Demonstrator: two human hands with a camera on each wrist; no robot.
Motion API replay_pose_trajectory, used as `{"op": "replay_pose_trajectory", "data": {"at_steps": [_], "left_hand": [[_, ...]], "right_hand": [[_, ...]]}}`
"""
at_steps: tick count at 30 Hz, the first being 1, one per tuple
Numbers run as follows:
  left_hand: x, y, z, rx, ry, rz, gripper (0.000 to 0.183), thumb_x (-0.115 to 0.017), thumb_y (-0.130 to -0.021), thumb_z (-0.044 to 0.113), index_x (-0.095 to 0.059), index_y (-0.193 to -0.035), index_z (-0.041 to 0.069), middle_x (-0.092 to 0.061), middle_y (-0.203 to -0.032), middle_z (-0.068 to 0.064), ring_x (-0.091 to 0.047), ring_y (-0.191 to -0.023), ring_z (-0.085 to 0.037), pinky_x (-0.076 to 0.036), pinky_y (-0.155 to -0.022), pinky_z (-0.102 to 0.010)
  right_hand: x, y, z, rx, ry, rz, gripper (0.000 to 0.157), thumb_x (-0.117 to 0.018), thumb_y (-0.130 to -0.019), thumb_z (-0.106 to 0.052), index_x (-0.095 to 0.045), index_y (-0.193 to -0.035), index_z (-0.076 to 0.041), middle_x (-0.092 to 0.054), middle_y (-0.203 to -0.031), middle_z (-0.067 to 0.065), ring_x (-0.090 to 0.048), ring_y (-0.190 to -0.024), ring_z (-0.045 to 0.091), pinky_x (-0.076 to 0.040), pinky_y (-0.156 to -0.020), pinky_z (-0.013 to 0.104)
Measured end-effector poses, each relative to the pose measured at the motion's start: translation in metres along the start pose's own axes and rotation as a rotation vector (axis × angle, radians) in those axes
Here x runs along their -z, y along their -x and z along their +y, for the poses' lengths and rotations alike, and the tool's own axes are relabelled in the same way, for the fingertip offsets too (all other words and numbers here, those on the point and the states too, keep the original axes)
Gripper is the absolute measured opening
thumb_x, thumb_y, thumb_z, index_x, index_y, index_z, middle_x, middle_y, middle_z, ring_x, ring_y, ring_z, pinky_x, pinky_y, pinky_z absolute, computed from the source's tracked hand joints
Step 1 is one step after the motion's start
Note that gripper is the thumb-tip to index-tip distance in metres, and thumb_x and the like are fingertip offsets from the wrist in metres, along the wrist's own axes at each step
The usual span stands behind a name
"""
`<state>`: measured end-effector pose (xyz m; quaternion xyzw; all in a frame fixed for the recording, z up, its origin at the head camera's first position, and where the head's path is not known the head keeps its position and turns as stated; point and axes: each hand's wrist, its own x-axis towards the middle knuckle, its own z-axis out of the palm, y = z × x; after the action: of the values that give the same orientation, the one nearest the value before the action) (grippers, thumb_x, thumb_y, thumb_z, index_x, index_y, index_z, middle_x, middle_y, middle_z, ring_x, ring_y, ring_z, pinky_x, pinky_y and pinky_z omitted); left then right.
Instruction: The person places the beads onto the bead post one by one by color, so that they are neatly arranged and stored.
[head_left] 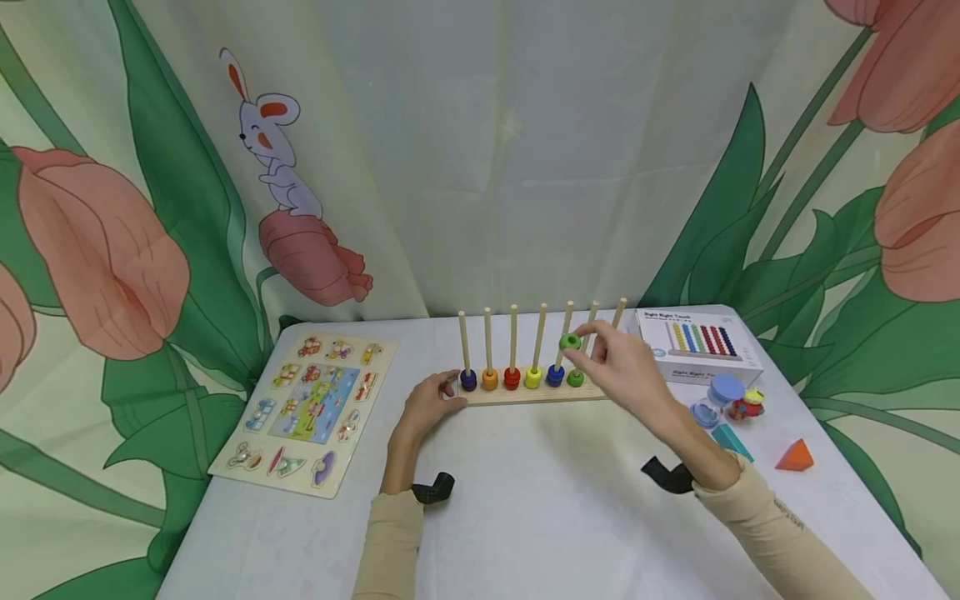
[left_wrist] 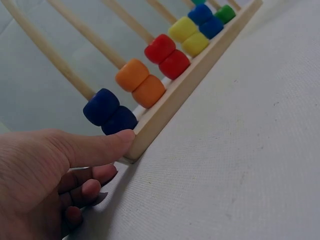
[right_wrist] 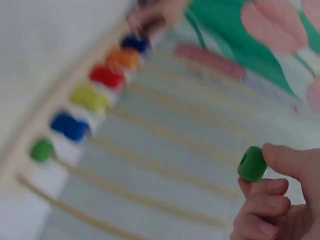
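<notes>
A wooden peg rack with upright pegs stands on the table, beads stacked low on most of its pegs. My left hand holds the rack's left end, thumb on the base corner beside two dark blue beads. Between thumb and fingertips, my right hand pinches a green bead, its hole showing. In the head view that bead is raised in front of the pegs near the right end. A single green bead sits low on one peg; the last peg carries none.
Left of the rack lies a wooden picture puzzle board. A white toy box stands at the right, with light blue round pieces, a small red figurine, a teal block and an orange block in front.
</notes>
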<state>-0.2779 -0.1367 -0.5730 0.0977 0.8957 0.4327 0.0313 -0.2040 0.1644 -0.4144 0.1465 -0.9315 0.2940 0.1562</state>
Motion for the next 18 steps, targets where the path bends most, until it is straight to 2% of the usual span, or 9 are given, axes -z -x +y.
{"op": "replay_pose_trajectory", "data": {"at_steps": [4,7,11,18], "left_hand": [[0.000,0.001,-0.001,0.010,-0.008,-0.003,0.057,-0.077,-0.080,0.023,-0.057,-0.132,0.010,-0.055,-0.083,-0.001,-0.043,-0.068,-0.017,-0.031,-0.063,-0.032],[0.001,0.001,0.000,0.009,-0.014,-0.003,0.057,-0.077,-0.081,0.023,-0.057,-0.132,0.010,-0.055,-0.083,-0.001,-0.042,-0.068,-0.017,-0.031,-0.062,-0.032],[0.002,0.001,0.001,0.002,-0.011,-0.003,0.057,-0.076,-0.081,0.023,-0.056,-0.133,0.010,-0.055,-0.084,-0.001,-0.043,-0.068,-0.017,-0.031,-0.063,-0.032],[0.001,0.001,0.000,0.005,-0.016,-0.002,0.058,-0.076,-0.081,0.025,-0.056,-0.133,0.010,-0.055,-0.084,-0.001,-0.043,-0.068,-0.017,-0.031,-0.062,-0.032]], "right_hand": [[0.019,-0.019,0.009,-0.002,0.058,0.164,0.035,-0.066,-0.090,-0.031,-0.063,-0.111,-0.003,-0.048,-0.057,-0.001,-0.041,-0.046,0.015,-0.033,-0.046,0.032],[0.023,-0.027,0.015,-0.026,0.056,0.222,0.037,-0.065,-0.091,-0.031,-0.063,-0.113,-0.001,-0.048,-0.057,0.000,-0.041,-0.044,0.015,-0.032,-0.044,0.033],[0.023,-0.032,0.019,-0.057,0.049,0.225,0.039,-0.063,-0.092,-0.032,-0.061,-0.115,-0.001,-0.048,-0.058,0.002,-0.041,-0.044,0.016,-0.033,-0.044,0.033],[0.018,-0.033,0.021,-0.107,0.047,0.178,0.044,-0.062,-0.092,-0.036,-0.060,-0.119,-0.002,-0.050,-0.060,0.003,-0.041,-0.044,0.017,-0.032,-0.042,0.033]]}}
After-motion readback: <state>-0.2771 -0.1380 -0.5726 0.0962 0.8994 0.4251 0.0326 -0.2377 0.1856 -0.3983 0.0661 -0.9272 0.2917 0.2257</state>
